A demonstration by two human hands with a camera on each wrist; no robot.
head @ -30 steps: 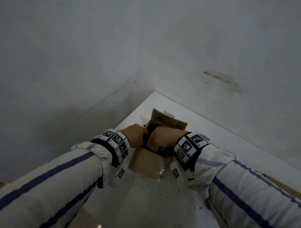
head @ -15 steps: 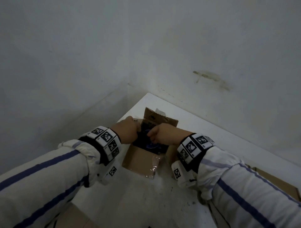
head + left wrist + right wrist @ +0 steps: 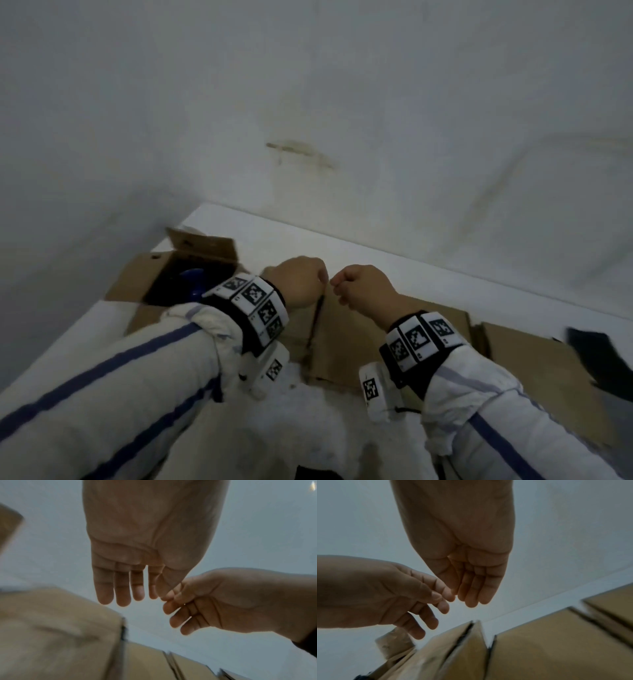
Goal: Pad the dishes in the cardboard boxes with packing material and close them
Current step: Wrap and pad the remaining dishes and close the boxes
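Cardboard box (image 3: 161,274) sits open at the table's far left corner, a blue dish (image 3: 193,284) showing inside, flaps up; half a second ago both hands were in its mouth, now they are out and to its right. Left hand (image 3: 301,286) and right hand (image 3: 363,287) hang empty with fingers loosely relaxed, fingertips nearly meeting, above a second box (image 3: 356,335) whose flaps lie shut along a dark centre seam. Third box (image 3: 534,363) lies just beside it on the right. White table (image 3: 342,246) runs bare along the wall behind the boxes; near edge crowded by sleeves
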